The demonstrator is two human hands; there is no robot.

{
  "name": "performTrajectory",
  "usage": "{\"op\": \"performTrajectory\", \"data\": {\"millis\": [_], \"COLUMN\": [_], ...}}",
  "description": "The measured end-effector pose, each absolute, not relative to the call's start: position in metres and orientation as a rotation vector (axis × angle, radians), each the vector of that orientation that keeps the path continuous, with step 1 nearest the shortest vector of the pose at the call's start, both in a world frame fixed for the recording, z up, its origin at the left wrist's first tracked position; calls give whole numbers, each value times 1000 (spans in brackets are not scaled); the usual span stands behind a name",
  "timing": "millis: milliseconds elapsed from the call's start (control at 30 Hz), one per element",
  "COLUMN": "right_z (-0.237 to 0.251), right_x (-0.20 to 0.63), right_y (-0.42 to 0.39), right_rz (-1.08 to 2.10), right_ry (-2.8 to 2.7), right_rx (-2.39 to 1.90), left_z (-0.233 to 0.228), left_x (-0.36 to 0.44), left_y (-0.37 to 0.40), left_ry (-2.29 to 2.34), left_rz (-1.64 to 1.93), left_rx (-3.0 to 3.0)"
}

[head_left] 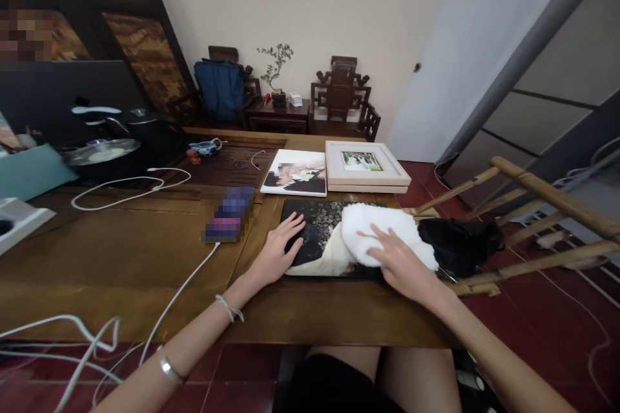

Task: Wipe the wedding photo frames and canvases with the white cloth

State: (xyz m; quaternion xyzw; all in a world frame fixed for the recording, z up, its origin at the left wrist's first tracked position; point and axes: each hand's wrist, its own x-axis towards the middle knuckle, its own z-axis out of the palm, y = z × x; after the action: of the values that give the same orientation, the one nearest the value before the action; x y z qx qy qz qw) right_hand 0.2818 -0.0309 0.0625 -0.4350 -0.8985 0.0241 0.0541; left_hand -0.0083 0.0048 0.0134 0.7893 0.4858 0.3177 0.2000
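Note:
A dark picture panel (317, 232) with a pale dress-like shape in its print lies flat near the table's front edge. My left hand (281, 248) rests on its left edge, fingers spread and nothing held. Over the panel's right part sits a bunched white fluffy towel (358, 219). My right hand (400, 261) grips the towel from above and presses it against the panel, with its fingertips sunk in the pile. The towel hides the panel's right end.
Behind the panel lie a white photo print (294, 184) and stacked light wood frames (368, 181). A phone (228, 214) with a white cable is to the left. A bamboo chair (547, 200) holding a black bag (460, 245) stands right. A lidded pot (104, 155) is at far left.

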Motion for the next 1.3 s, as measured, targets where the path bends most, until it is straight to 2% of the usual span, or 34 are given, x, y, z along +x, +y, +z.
{"op": "performTrajectory", "data": {"millis": [133, 333, 467, 600, 767, 933, 1167, 1300], "right_z": [65, 88, 90, 84, 78, 62, 62, 70], "right_x": [258, 169, 141, 170, 256, 318, 312, 307], "right_y": [20, 65, 71, 69, 64, 13, -106, -106], "right_rz": [35, 192, 215, 182, 104, 17, 225, 265], "right_ry": [-2669, -2739, -2753, -2717, -2616, -2527, -2695, -2746], "right_rx": [-1381, -1049, -1006, -1089, -1301, -1437, -1203, -1180], "left_z": [13, 7, 5, 8, 12, 12, 10, 7], "left_x": [-9, -9, -10, -9, -8, -8, -9, -11], "left_y": [5, 9, 11, 10, 8, 7, 7, 8], "left_ry": [1340, 1387, 1386, 1354, 1347, 1346, 1353, 1362], "left_rz": [933, 942, 957, 974, 951, 956, 967, 958], "left_rx": [2217, 2218, 2219, 2202, 2179, 2168, 2192, 2183]}}
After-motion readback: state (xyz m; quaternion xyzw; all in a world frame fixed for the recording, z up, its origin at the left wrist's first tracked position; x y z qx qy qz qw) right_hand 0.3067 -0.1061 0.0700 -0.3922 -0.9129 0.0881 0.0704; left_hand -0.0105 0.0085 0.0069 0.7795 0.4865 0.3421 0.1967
